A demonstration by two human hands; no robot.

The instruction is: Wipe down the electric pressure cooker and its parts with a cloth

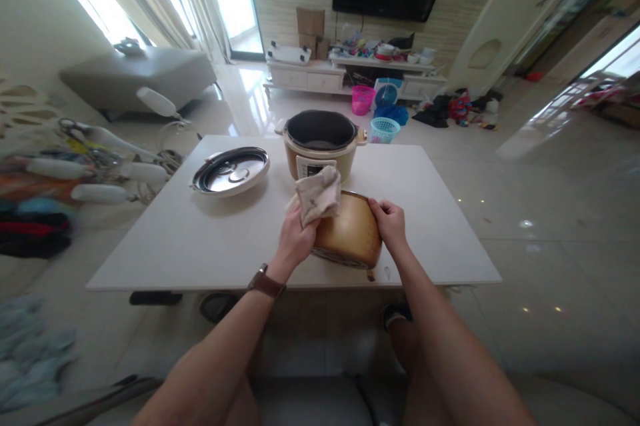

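My left hand (296, 239) is closed round a pale, stained cloth (320, 195), which lies against the left side of a golden-brown pot (350, 231). The pot is the inner pot of a rice cooker and is tilted, its dark base towards me. My right hand (390, 223) grips the pot's rim on the right, thumb on the outer wall. Just behind stands the cooker body (320, 146), its top uncovered and its dark inside showing. To its left a round lid (231, 171) lies with the metal inner side up.
All this is on a white table (165, 246); small bits lie by its front edge. A lamp with several white shades (100, 195) stands at the left. Beyond the table are a pink basket (363, 99), a light blue basket (385, 129) and a cluttered TV cabinet (310, 73).
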